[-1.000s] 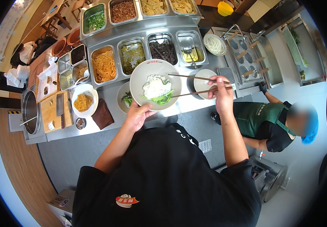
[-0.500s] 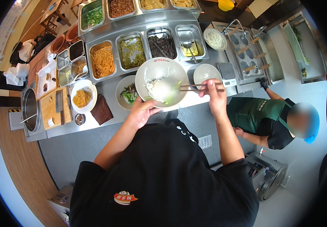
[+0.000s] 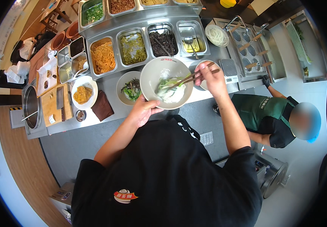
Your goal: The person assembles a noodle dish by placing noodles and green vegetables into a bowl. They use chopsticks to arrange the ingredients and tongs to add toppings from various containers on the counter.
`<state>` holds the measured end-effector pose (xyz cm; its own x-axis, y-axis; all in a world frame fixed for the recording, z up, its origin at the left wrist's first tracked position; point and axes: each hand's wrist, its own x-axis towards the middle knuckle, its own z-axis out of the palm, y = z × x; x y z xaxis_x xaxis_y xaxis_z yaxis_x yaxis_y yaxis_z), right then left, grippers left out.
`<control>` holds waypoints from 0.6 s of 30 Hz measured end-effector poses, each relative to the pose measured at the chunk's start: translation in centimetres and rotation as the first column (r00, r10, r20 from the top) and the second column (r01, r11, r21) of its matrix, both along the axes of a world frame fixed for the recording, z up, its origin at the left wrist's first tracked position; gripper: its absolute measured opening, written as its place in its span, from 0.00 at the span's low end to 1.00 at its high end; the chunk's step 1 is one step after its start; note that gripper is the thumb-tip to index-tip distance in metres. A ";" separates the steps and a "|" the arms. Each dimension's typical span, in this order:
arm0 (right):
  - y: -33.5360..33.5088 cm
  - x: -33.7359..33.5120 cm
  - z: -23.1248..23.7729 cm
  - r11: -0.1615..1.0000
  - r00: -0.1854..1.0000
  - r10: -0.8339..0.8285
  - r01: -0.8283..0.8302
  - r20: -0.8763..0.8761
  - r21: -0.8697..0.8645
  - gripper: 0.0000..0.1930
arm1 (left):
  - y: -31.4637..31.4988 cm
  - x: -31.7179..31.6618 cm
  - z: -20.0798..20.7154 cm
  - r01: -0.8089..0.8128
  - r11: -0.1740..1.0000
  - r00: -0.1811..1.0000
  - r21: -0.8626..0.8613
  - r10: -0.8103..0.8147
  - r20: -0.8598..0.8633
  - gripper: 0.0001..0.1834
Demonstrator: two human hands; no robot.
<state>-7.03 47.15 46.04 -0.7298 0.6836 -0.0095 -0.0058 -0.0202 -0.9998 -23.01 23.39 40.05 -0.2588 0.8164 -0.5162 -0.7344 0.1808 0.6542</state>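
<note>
My left hand (image 3: 145,110) grips the lower left rim of a large pale bowl (image 3: 151,77), thumb over the edge. White noodles (image 3: 173,93) with some green leaves lie in the bowl, tilted toward me. Brown chopsticks (image 3: 189,78) are pinched in my right hand (image 3: 211,78), their tips down among the noodles. Behind that hand, partly covered by it, is an empty-looking smaller bowl (image 3: 207,64). Left of the held bowl stands another bowl (image 3: 122,97) with dark strips and green leaves.
Steel food pans (image 3: 103,56) line the counter's back. A white plate (image 3: 91,84) of yellow food, a brown cloth (image 3: 102,108) and a cutting board with a knife (image 3: 62,116) lie left. A scale (image 3: 227,68) and noodle boiler (image 3: 246,51) stand right. A co-worker in a green apron (image 3: 254,111) is close by.
The chopsticks have swung lower and left into the noodles, which have shifted toward the near side of the bowl. My right hand has moved slightly up and left; the bowl has moved slightly right.
</note>
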 end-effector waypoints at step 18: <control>-3.6 2.6 4.8 0.963 0.970 -0.241 0.241 -0.012 0.120 0.16 | 0.2 -0.2 -1.8 -0.162 0.982 0.985 0.101 0.154 0.079 0.27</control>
<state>-4.42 43.57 50.80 -0.5436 0.8354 0.0812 0.0070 0.1013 -0.9948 -23.20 23.60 38.27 -0.3547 0.8197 -0.4497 -0.7931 -0.0092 0.6090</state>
